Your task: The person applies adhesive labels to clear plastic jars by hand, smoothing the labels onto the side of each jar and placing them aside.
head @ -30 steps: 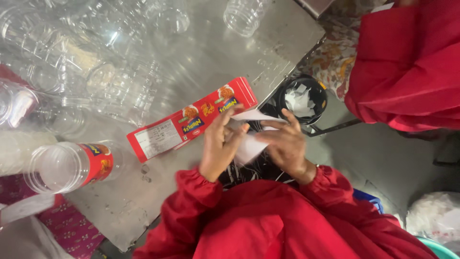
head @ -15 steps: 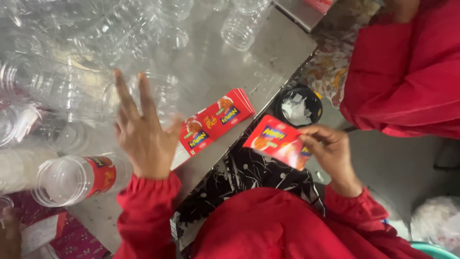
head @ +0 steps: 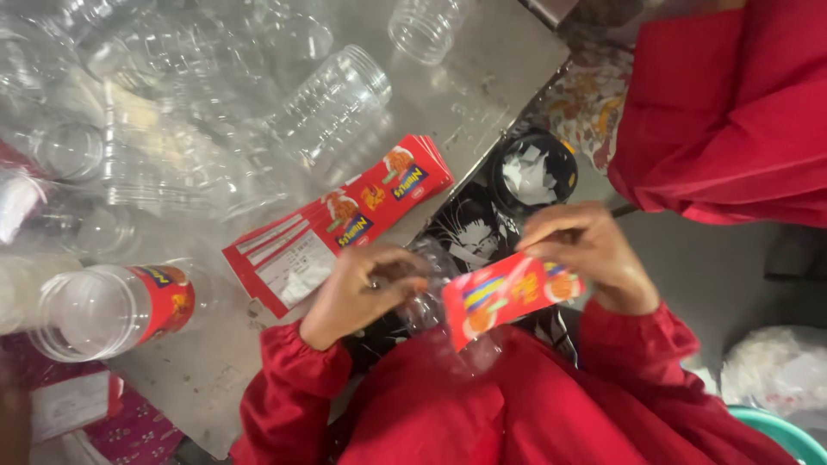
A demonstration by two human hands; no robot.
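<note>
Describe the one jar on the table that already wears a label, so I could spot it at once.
Start at the grey metal table, heaped with clear plastic jars. Go to its near left corner, left of the stack of red labels. There lies the labelled jar on its side, open mouth toward the camera; unlike its bare neighbours, a red band wraps it.

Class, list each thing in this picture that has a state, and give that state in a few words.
Left hand: grip closed on clear jar.
Right hand: pinching red label.
Label stack: flat on table.
Labelled jar: on its side, lidless.
Bare jar: on its side, unlabelled.
</note>
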